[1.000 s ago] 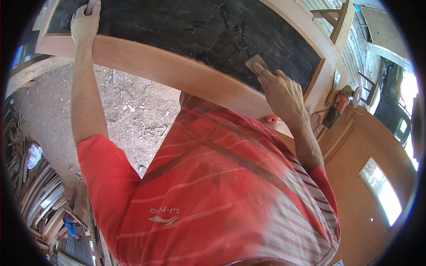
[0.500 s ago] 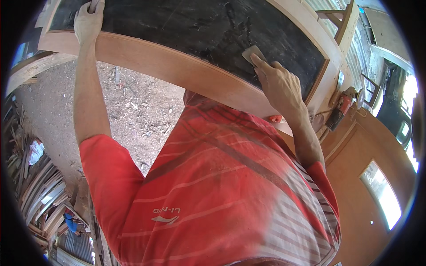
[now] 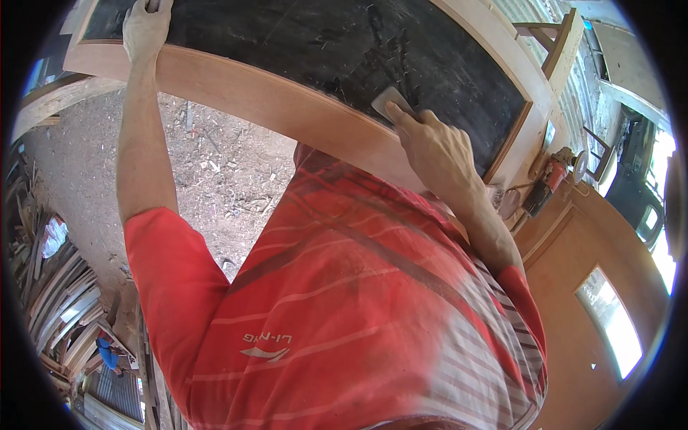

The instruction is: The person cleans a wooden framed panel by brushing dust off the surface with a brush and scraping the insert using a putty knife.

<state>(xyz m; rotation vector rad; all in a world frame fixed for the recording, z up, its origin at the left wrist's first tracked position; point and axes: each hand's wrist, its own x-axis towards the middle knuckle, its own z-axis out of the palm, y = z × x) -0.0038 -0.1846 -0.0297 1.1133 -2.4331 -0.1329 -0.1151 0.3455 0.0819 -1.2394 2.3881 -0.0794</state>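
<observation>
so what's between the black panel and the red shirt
In the head view, the wooden frame's near rail lies between the black panel and the red shirt; the right hand reaches across it.

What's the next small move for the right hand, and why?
Probably slide the flat tool in the right hand away from the body, toward the dark streaks: it sits close to the near side of the wooden frame, and those streaks lie just beyond it on the black panel.
</observation>
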